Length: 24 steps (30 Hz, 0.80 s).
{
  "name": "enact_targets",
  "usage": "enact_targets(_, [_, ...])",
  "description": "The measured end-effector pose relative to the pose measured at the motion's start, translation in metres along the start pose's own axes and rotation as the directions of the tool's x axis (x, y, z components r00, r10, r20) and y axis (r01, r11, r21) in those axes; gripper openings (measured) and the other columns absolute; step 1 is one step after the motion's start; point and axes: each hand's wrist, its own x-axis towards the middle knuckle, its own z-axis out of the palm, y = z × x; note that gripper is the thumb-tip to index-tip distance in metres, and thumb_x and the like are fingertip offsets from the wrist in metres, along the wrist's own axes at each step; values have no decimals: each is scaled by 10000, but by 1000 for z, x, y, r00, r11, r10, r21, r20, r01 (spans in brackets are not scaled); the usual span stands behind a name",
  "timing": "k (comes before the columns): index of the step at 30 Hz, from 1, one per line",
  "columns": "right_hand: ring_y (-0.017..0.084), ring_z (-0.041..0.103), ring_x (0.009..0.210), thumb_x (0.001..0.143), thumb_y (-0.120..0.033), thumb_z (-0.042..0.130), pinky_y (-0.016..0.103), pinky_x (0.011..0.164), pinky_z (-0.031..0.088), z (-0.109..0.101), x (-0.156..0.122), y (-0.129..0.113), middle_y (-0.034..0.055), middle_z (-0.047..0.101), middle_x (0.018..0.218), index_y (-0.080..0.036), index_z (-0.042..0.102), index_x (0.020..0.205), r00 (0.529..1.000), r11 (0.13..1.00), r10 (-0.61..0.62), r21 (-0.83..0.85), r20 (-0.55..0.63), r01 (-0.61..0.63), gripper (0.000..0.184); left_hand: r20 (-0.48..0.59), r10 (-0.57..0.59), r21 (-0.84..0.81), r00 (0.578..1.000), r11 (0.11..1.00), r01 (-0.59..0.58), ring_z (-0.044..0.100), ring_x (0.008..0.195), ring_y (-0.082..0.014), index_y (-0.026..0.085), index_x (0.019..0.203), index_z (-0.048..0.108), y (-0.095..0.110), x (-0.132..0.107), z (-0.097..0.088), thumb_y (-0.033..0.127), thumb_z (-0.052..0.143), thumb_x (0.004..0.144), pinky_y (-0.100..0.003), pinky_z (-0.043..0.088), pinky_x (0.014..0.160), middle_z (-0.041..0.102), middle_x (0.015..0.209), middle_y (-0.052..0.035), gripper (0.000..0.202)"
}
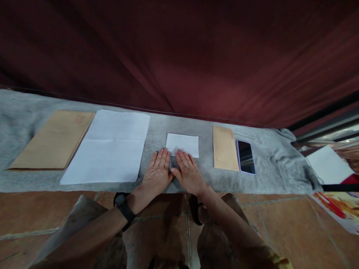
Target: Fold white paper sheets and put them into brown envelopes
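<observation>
A small white paper rectangle (182, 141) lies flat on the cloth-covered bench (273, 162). The left hand (157, 171) and right hand (189, 175) are spread flat, palms down with fingers straight, their fingertips resting on the rectangle's near edge and gripping nothing. Left of the rectangle are creased large white paper (113, 147) and, farther left, large brown envelopes (52, 139); right of it, a smaller brown envelope (225, 148), then a smartphone (246, 157)
</observation>
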Motion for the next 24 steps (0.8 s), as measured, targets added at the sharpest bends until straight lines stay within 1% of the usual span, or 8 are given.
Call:
enact_targets(2, [223, 276, 1538, 1065, -489, 326, 428, 1270, 225, 4, -1, -3, 112, 311, 1649, -122, 341, 1578, 1000, 1000, -9, -10, 3, 9, 631, 10, 0, 8, 1000, 1000, 0, 278, 1528, -343, -47, 1491, 415, 0, 0, 0, 298, 442, 935, -522, 227, 1262, 375, 1589, -256, 656])
enact_targets(4, [228, 287, 1534, 1062, -496, 337, 429, 1269, 228, 6, -2, -3, 118, 308, 1649, -117, 339, 1578, 1000, 1000, -7, -23, 0, 7, 641, 12, -1, 13, 1000, 1000, 1, 275, 1529, -339, -41, 1495, 414, 0, 0, -1, 295, 443, 931, -523, 219, 1265, 369, 1593, -253, 657])
enact_targets(6, [234, 292, 1532, 1062, -497, 336, 430, 1266, 234, 6, -4, -1, 123, 308, 1648, -106, 341, 1576, 1000, 999, -4, -34, -3, 3, 646, 7, 7, 16, 1000, 1000, -7, 261, 1534, -339, -10, 1502, 422, 0, 0, -2, 299, 448, 935, -543, 200, 1268, 353, 1606, -233, 646])
enact_targets(9, [240, 289, 1533, 1064, -497, 324, 431, 1267, 229, 7, -4, 2, 123, 314, 1646, -96, 352, 1570, 1000, 999, -8, -48, -4, 7, 646, 21, 66, 16, 998, 998, -67, 244, 1544, -314, 53, 1520, 425, 1, 2, -3, 272, 428, 952, -543, 170, 1279, 333, 1632, -169, 609])
enact_targets(11, [245, 288, 1533, 1064, -501, 318, 432, 1268, 227, 7, -4, 3, 128, 314, 1646, -83, 354, 1566, 1000, 998, -13, -56, -6, 13, 655, 38, 109, 18, 993, 994, -110, 241, 1547, -288, 52, 1531, 404, 2, 3, -2, 245, 401, 962, -510, 177, 1285, 332, 1637, -150, 601])
enact_targets(13, [249, 293, 1530, 1064, -505, 315, 439, 1265, 235, 8, -4, 4, 136, 322, 1642, -73, 352, 1565, 1000, 998, -18, -62, -11, 18, 663, 56, 132, 30, 990, 991, -134, 242, 1547, -281, 22, 1534, 382, 3, 4, -1, 233, 385, 969, -486, 195, 1284, 330, 1635, -165, 603])
enact_targets(17, [250, 312, 1522, 1060, -516, 321, 439, 1258, 248, 8, -6, 7, 143, 339, 1636, -78, 348, 1568, 999, 997, -26, -72, -19, 25, 670, 80, 140, 56, 987, 988, -144, 265, 1537, -301, -2, 1527, 381, 5, 4, -1, 255, 403, 978, -491, 209, 1278, 332, 1627, -198, 606])
enact_targets(24, [265, 333, 1512, 1057, -531, 322, 463, 1251, 245, 5, -15, 20, 152, 334, 1635, -75, 356, 1563, 1000, 996, 7, -91, -14, -8, 682, 35, 115, 56, 993, 992, -117, 299, 1523, -319, -6, 1504, 417, 6, 4, -1, 343, 453, 991, -505, 206, 1273, 364, 1603, -224, 621])
